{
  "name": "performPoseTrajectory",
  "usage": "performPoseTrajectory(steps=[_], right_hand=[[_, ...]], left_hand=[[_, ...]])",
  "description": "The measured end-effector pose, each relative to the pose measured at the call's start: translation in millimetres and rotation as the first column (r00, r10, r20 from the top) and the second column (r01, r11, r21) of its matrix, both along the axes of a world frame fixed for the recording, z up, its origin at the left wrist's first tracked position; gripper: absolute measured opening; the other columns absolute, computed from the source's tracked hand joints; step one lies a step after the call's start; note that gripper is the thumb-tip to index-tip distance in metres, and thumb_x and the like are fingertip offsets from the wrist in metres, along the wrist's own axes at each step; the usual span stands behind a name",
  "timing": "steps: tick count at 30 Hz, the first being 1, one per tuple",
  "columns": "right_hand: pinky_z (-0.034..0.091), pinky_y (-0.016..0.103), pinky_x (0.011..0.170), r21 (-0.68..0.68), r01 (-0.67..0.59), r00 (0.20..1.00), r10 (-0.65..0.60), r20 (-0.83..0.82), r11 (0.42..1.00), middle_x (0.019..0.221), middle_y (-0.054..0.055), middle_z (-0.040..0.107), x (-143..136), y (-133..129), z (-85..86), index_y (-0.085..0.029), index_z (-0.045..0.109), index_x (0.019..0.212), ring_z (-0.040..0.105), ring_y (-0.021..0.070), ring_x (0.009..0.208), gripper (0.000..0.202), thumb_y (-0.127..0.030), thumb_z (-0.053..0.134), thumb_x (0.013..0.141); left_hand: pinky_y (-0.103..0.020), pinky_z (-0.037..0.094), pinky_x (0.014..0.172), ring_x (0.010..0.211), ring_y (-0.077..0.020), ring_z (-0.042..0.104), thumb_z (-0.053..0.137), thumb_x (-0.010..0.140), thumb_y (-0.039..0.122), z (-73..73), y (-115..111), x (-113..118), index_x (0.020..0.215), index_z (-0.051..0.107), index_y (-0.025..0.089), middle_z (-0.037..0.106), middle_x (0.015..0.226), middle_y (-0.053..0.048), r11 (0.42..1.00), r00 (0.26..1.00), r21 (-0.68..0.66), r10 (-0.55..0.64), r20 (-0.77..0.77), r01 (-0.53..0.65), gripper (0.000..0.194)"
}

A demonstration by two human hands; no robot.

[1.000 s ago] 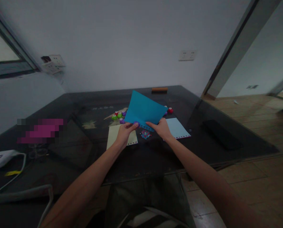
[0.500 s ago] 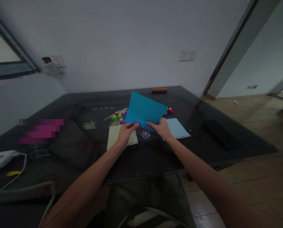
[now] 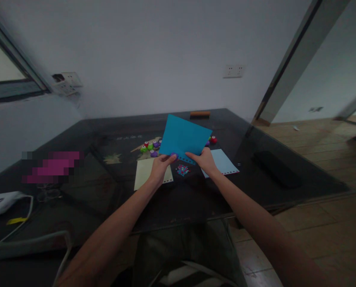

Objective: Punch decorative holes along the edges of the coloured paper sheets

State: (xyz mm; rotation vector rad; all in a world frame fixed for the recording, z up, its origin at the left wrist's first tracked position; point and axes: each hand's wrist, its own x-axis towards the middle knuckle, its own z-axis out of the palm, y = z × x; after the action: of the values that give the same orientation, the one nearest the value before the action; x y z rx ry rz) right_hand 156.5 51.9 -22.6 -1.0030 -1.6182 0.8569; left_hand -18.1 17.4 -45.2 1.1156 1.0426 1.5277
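Both hands hold up a blue sheet of paper (image 3: 184, 136) above the dark table, tilted, with a row of punched holes along its lower edge. My left hand (image 3: 160, 165) is closed on a small purple craft punch (image 3: 174, 156) at the sheet's lower left edge. On the right, my right hand (image 3: 204, 159) pinches the same sheet near its lower right corner, thumb on the front. Below lies a small pile of pink and blue paper cutouts (image 3: 182, 170). A cream sheet (image 3: 142, 171) and a pale blue sheet (image 3: 222, 159), both with edge holes, lie to either side.
Several red, green and purple craft punches (image 3: 150, 146) sit behind the cream sheet, and more, including a red one (image 3: 214, 140), behind the pale blue sheet. A brown cylinder (image 3: 200, 114) lies near the wall. Farther left are a white device (image 3: 1, 202) and its cable.
The blue sheet has shifted very slightly to the right and its tilt has changed a little. Both hands keep their holds; the camera view has moved slightly.
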Motion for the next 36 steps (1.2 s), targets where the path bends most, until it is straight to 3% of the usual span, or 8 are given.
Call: performPoseTrajectory(steps=[17,23,30,36], right_hand=[[0.051,0.040,0.075,-0.022,0.024,0.999,-0.025,-0.037,0.999,0.086,0.011,0.071,5.5,7.8,-0.1,-0.014,0.067,0.080,0.065,0.0259,0.077,0.032,-0.040,0.070,0.062],[0.050,0.040,0.078,-0.019,0.066,0.996,-0.067,-0.058,0.998,0.089,0.012,0.070,7.4,7.1,3.2,-0.014,0.067,0.080,0.065,0.0265,0.080,0.031,-0.037,0.072,0.061],[0.050,0.039,0.081,-0.005,0.073,0.993,-0.074,-0.095,0.997,0.096,0.012,0.069,10.6,12.6,-0.5,-0.015,0.067,0.085,0.065,0.0265,0.086,0.033,-0.038,0.072,0.062],[0.050,0.039,0.082,-0.014,0.079,0.991,-0.080,-0.104,0.997,0.099,0.012,0.069,10.6,12.7,0.7,-0.014,0.066,0.091,0.064,0.0263,0.089,0.036,-0.036,0.072,0.063]], left_hand=[[-0.034,0.043,0.090,0.088,-0.0190,0.064,0.074,0.063,0.033,0.4,0.7,4.6,0.089,0.064,0.013,0.068,0.093,-0.010,0.997,0.997,-0.036,-0.066,0.037,0.068,0.034],[-0.037,0.042,0.092,0.097,-0.0218,0.061,0.074,0.062,0.032,0.1,-0.2,2.9,0.098,0.063,0.012,0.066,0.103,-0.013,0.999,0.996,-0.037,-0.019,-0.082,0.016,0.042],[-0.037,0.043,0.090,0.093,-0.0210,0.062,0.072,0.063,0.030,4.9,-5.1,3.7,0.095,0.065,0.014,0.068,0.098,-0.010,0.996,0.986,-0.049,-0.085,-0.142,0.079,0.036],[-0.037,0.047,0.084,0.088,-0.0208,0.062,0.072,0.062,0.025,5.3,-9.7,4.4,0.096,0.066,0.016,0.067,0.097,-0.009,0.989,0.926,-0.023,-0.146,-0.348,0.147,0.035]])
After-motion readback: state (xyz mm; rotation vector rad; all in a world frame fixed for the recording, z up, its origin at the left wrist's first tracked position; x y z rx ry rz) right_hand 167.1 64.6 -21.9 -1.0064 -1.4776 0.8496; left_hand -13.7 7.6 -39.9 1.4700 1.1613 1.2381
